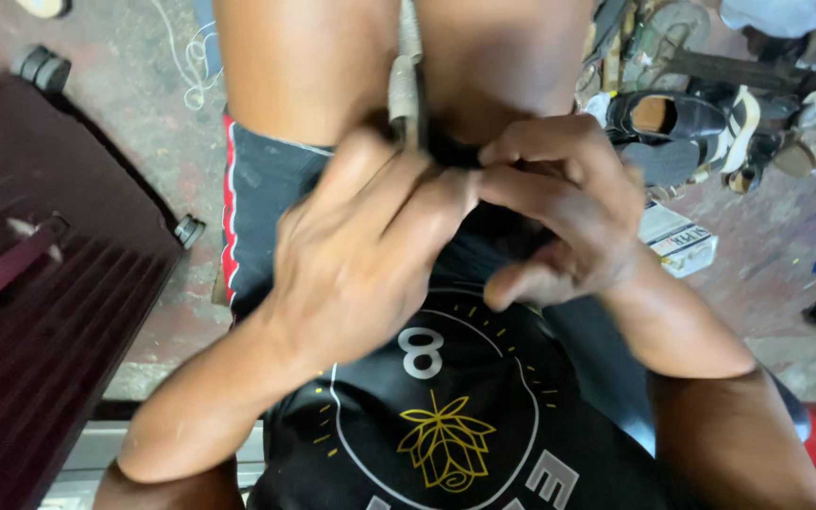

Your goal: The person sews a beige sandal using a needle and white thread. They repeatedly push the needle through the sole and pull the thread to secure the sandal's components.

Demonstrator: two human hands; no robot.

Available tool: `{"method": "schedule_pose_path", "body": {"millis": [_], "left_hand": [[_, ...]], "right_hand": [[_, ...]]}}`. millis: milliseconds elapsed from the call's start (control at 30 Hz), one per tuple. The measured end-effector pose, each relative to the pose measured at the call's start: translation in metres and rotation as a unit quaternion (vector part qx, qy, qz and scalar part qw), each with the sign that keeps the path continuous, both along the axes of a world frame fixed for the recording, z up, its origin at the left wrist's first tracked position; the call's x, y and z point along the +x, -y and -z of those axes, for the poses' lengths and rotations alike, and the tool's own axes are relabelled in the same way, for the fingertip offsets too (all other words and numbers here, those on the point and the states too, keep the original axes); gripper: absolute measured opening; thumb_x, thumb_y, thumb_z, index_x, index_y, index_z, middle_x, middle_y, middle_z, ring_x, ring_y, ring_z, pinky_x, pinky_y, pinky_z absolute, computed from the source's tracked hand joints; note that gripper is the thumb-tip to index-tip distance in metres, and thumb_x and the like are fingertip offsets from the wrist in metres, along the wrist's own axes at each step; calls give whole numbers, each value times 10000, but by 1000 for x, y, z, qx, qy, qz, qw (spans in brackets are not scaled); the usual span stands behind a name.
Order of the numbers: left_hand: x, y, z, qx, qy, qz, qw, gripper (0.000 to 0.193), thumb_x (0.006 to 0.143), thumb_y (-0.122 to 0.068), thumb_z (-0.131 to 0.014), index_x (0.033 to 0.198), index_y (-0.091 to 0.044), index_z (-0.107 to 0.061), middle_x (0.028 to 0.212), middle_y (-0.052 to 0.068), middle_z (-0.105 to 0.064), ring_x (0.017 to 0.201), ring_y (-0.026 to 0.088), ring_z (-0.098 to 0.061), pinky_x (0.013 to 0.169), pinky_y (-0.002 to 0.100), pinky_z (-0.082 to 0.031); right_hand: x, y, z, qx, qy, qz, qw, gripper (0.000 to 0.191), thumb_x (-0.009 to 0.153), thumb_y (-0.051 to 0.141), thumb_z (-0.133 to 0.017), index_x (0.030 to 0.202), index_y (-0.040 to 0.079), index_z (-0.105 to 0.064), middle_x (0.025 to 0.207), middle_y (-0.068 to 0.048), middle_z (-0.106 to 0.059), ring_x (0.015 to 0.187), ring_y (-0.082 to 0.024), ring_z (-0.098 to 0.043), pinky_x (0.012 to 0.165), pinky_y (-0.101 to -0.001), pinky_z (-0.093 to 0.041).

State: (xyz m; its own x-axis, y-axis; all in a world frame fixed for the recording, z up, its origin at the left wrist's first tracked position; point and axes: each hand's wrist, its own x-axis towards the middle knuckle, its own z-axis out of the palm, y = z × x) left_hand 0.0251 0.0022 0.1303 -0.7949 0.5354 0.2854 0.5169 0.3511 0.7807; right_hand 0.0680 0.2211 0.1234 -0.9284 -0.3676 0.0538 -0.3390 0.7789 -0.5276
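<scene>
Head view: at centre, left hand (361, 250) and right hand (559, 212) meet, both grips pinched on a small dark piece (453, 154), pressed against a metal tool (408, 94) clamped between the knees, likely for steadying. Fingers hide most of the piece. Suitcase (40, 283) lies left; shoes (682, 123) upper right.

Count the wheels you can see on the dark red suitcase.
2. One wheel sits at the top-left corner of the suitcase; another wheel is at its right corner beside the knee. Others may be hidden.
</scene>
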Motion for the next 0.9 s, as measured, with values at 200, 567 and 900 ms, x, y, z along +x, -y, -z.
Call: {"method": "schedule_pose_path", "body": {"millis": [200, 567, 900], "left_hand": [[-6, 2, -15, 17, 77, -22, 997, 130, 926, -2, -727, 1042, -31, -674, 960, 81, -680, 844, 253, -629, 731, 338, -527], [4, -2, -10, 55, 244, 64, 966, 558, 998, -10, -719, 1466, -125, -437, 1098, 59, -699, 826, 149, -742, 757, 287, -630], [10, -18, -15, 33, 232, 36, 972, 832, 869, -37, -858, 1530, -105, -356, 1355, 110, -561, 789, 168, -703, 699, 298, -598]], "right_hand": [[8, 8, 12, -77, 98, 15, 992, 212, 917, 245, -821, 937, 59, -720, 777, -54, -703, 616, -174, -668, 566, -323, -507], [15, -20, -54, -213, 231, 160, 936, 75, 901, 85, -760, 938, 90, -696, 809, -39, -714, 629, -112, -678, 575, -235, -502], [-5, -37, -7, -60, 64, 18, 996, 114, 958, 36, -823, 1005, 75, -727, 883, -54, -718, 665, -111, -657, 567, -239, -490]]}}
